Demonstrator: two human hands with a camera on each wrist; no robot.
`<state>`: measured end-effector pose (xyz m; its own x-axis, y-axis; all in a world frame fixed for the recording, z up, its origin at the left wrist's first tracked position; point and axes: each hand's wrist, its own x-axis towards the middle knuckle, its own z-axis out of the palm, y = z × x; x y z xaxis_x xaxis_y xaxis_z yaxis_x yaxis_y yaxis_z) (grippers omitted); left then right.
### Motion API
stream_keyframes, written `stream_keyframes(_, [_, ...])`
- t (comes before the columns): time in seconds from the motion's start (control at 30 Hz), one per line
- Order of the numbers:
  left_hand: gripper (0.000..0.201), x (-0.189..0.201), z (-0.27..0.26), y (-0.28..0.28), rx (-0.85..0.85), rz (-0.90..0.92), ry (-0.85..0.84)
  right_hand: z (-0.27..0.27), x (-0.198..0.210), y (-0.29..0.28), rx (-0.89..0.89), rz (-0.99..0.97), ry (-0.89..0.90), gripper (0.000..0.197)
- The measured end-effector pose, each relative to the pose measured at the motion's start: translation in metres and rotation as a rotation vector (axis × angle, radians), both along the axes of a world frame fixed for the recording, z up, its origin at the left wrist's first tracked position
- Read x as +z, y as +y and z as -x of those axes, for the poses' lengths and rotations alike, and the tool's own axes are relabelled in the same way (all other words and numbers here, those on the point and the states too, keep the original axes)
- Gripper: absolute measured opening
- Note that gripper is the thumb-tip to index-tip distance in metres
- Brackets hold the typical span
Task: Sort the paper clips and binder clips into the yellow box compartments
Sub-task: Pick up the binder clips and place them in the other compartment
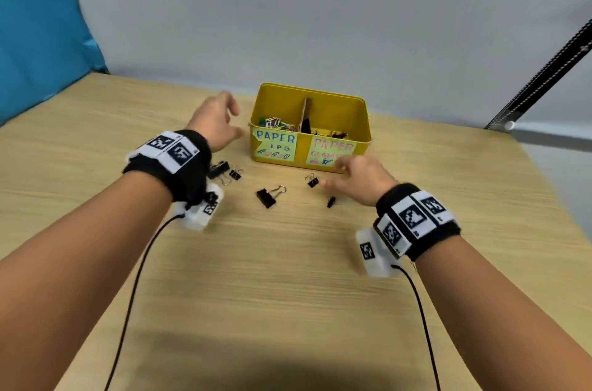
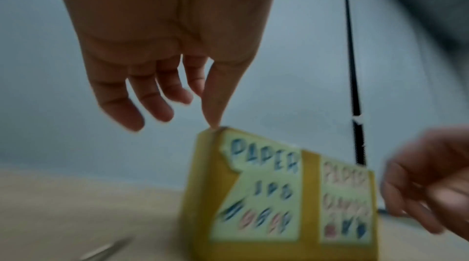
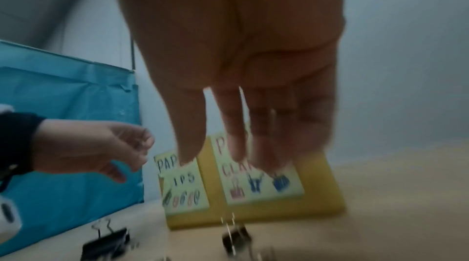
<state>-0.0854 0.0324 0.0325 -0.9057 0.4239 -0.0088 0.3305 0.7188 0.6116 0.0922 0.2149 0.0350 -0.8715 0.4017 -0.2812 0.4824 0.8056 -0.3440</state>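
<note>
My right hand (image 1: 358, 179) hangs low in front of the yellow box (image 1: 365, 121), fingers (image 3: 256, 125) straight, slightly apart and holding nothing, their tips just above a small binder clip (image 1: 312, 180) on the wooden table (image 1: 288, 278). My left hand (image 1: 214, 124) floats beside the box's left end, fingers (image 2: 162, 94) spread, loosely bent and likewise empty.

Four more binder clips lie loose before the box: a large one (image 1: 267, 196) in the middle, a small one (image 1: 331, 201) near my right wrist, and two at my left wrist (image 1: 235, 173), one of them (image 1: 219, 168) partly hidden. Coloured paper clips (image 1: 275, 124) already sit in the left compartment, labelled "PAPER"; dark clips (image 1: 336, 134) lie in the right one.

I judge these clips light, hard and springy. The black body is slick, so the folded wire handles or the flat sides look like the surest hold, pinched between thumb and forefinger. Both forearms reach forward, wrists banded with marker cuffs (image 1: 416, 214), palms down. Motion blur softens both wrist views.
</note>
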Motion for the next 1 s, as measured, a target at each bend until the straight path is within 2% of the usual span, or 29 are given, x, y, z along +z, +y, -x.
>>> stream_keyframes(0.07, [0.062, -0.015, 0.004, -0.020, -0.035, 0.247, -0.157, -0.003, -0.018, 0.001, -0.036, -0.005, -0.201, 0.083])
stream_keyframes(0.13, [0.092, -0.025, -0.001, -0.031, -0.076, 0.439, -0.291, 0.002, -0.031, -0.001, -0.069, -0.020, -0.246, 0.101])
stream_keyframes(0.17, [0.099, -0.027, -0.004, -0.032, -0.093, 0.483, -0.325, 0.007, -0.035, -0.004, -0.073, -0.012, -0.247, 0.107])
stream_keyframes(0.23, [0.102, -0.032, -0.011, -0.030, -0.129, 0.509, -0.330, 0.019, -0.041, -0.013, -0.047, 0.002, -0.251, 0.113])
stream_keyframes(0.33, [0.088, -0.039, -0.023, -0.015, -0.179, 0.500, -0.278, 0.035, -0.047, -0.032, 0.014, -0.033, -0.254, 0.114])
stream_keyframes(0.47, [0.062, -0.050, -0.035, 0.002, -0.208, 0.452, -0.195, 0.047, -0.054, -0.061, 0.095, -0.166, -0.215, 0.103])
stream_keyframes(0.57, [0.053, -0.054, -0.038, 0.007, -0.221, 0.435, -0.167, 0.053, -0.057, -0.078, 0.165, -0.200, -0.158, 0.086])
stream_keyframes(0.9, [0.041, -0.052, -0.053, 0.007, -0.296, 0.396, -0.075, 0.040, -0.054, -0.078, 0.198, 0.010, -0.099, 0.034])
stream_keyframes(1.0, [0.056, -0.050, -0.059, 0.008, -0.358, 0.361, -0.057, 0.030, -0.052, -0.069, 0.238, 0.066, -0.073, 0.032])
